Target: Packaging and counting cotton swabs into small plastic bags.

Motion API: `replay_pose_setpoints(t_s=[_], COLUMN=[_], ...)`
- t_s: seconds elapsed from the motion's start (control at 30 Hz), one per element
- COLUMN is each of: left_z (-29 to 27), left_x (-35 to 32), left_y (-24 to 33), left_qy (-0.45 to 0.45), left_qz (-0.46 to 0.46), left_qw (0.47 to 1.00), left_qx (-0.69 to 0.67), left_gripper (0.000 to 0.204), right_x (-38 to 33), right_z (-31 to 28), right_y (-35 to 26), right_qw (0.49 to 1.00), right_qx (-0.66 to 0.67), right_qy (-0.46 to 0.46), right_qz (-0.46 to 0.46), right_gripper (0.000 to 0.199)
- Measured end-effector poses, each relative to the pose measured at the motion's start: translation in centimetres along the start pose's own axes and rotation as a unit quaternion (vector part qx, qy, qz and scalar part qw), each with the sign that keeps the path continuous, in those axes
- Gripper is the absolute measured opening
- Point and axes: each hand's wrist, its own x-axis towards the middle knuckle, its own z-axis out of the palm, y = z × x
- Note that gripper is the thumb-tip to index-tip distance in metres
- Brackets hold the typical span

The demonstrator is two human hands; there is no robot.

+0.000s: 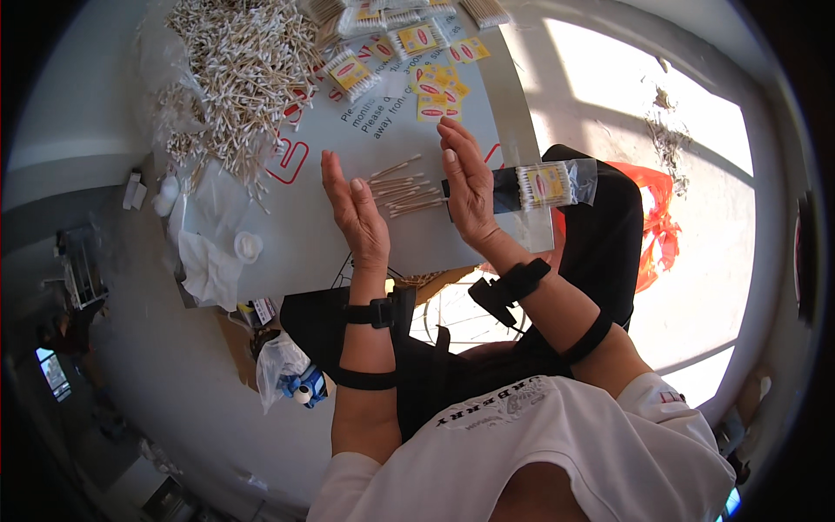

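A small group of cotton swabs (405,188) lies on the grey table (304,248), the sticks roughly side by side. On their left stands my left hand (358,216), fingers extended and palm turned inward. My right hand (470,187) faces it from the other side, fingers also straight, close to the right ends of the sticks. The swabs lie between the two palms; whether either hand touches them I cannot tell. Just right of my right hand, a clear packet of swabs with a yellow card (546,185) rests on a dark strip at the table's edge.
A large heap of loose cotton swabs (239,74) covers the far left. Filled packets (350,75) and yellow cards (439,91) lie at the far side. Crumpled white plastic (209,268) hangs over the near left corner. A red plastic bag (658,230) is beyond my right leg.
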Motion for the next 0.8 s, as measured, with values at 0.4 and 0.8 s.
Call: replay_pose_setpoints(t_s=[0.4,0.8], left_z=[2.9,1.3], left_x=[-0.3,-2.1], left_y=[0.5,2.0], left_qy=[0.086,-0.186], left_qz=[-0.061,0.130], left_qw=[0.960,0.899], left_qx=[-0.259,0.374], left_gripper=[0.069,0.069], right_x=[0.0,0.3], right_z=[1.3,-1.8], right_y=[1.3,0.1], right_qw=[0.999,0.996], right_qx=[0.039,0.032], right_qy=[-0.005,0.021], right_qz=[0.023,0.078], right_gripper=[0.034,0.031])
